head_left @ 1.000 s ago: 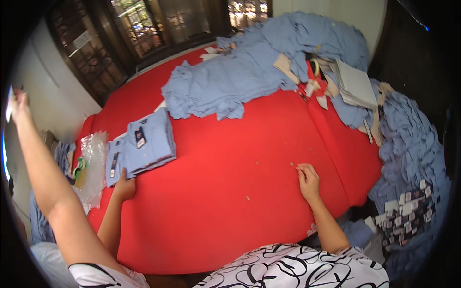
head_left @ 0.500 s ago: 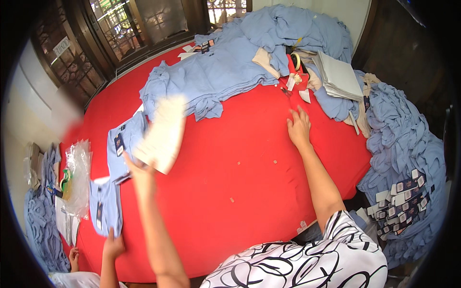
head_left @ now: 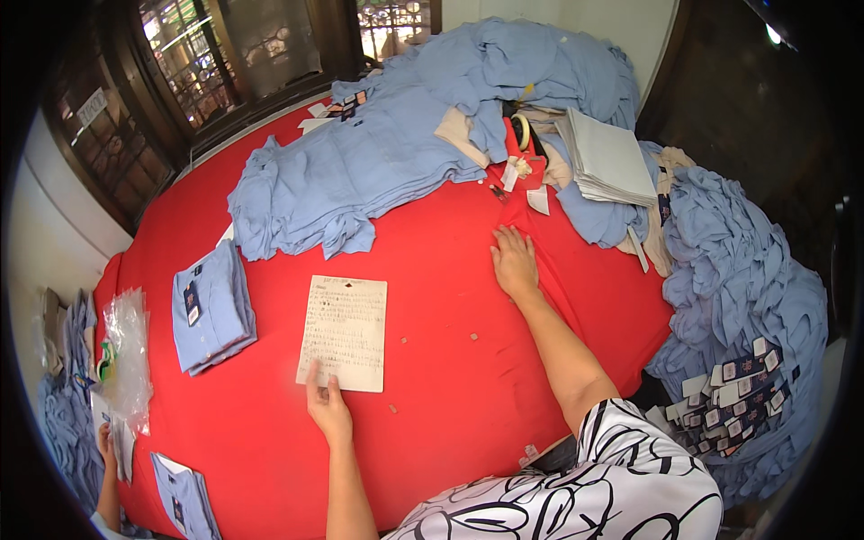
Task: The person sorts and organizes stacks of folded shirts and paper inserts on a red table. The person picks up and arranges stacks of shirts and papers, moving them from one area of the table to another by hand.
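Observation:
A cream sheet of card (head_left: 344, 324) with lines of handwriting lies in front of me on the red cloth. My left hand (head_left: 329, 409) pinches its lower edge between thumb and fingers. Further right, my right hand (head_left: 516, 263) rests flat on the cloth, fingers spread, beside a ridge of wrinkled fabric. A stack of folded light blue shirts (head_left: 214, 310), the top one with a dark tag, sits left of the card.
Spread blue shirts (head_left: 360, 171) cover the far side. White paper sheets (head_left: 607, 162) and a tape roll (head_left: 520, 131) lie far right, above heaped tagged garments (head_left: 747, 270). At left are clear plastic bags (head_left: 129, 360), another person's hand (head_left: 106, 443) and a folded shirt (head_left: 183, 495).
My left hand has brought the card rightward and down onto the cloth. The other person's folded shirt has moved away from the stack toward the near left edge.

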